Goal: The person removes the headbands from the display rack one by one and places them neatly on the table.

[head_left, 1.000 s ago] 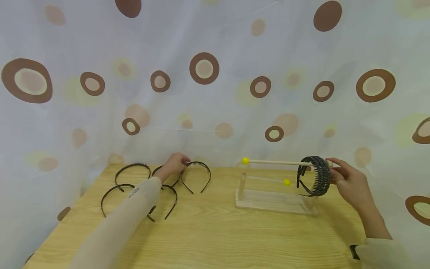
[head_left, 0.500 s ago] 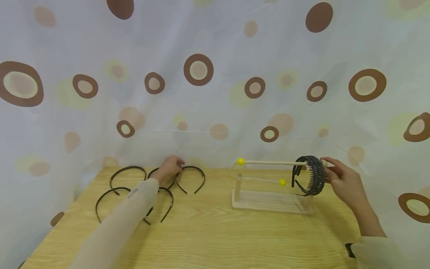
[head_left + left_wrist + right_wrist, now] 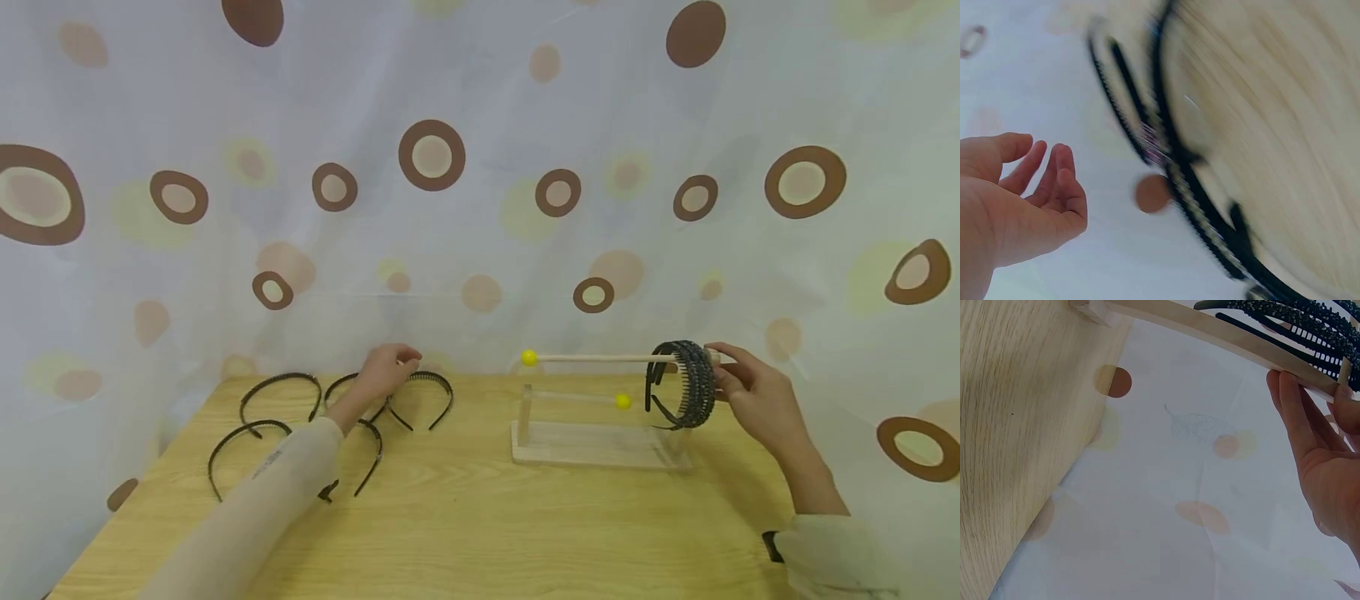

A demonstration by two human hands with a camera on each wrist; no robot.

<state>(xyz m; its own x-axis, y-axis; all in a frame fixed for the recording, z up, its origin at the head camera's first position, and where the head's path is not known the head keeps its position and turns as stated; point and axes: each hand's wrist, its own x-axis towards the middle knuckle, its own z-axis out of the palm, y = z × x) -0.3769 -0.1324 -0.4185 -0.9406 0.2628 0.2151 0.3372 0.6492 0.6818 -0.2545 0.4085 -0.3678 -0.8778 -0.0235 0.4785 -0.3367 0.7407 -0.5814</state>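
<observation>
My left hand (image 3: 384,371) is over the back of the table, fingers loosely bent and nothing in them. In the head view it overlaps a black headband (image 3: 336,386) and reaches the top of a toothed headband (image 3: 447,400). The left wrist view shows the same hand (image 3: 1035,212) apart from the blurred headbands (image 3: 1188,187). Several dark beaded headbands (image 3: 696,387) hang bunched on the upper rod of a wooden stand (image 3: 592,446), at its right end. There my right hand (image 3: 761,408) grips the stand, its fingertips on the wood (image 3: 1285,362) in the right wrist view.
More black headbands lie at the table's left, one at the back (image 3: 281,377) and one nearer (image 3: 225,446), partly behind the left sleeve (image 3: 262,500). Yellow balls (image 3: 528,357) cap the stand's rods. A spotted curtain (image 3: 480,208) hangs behind the wooden table (image 3: 480,533).
The head view has turned slightly right, so everything shifts left. My left hand has moved a little right against the headbands, its fingers spread further. The right hand stays at the stand's end.
</observation>
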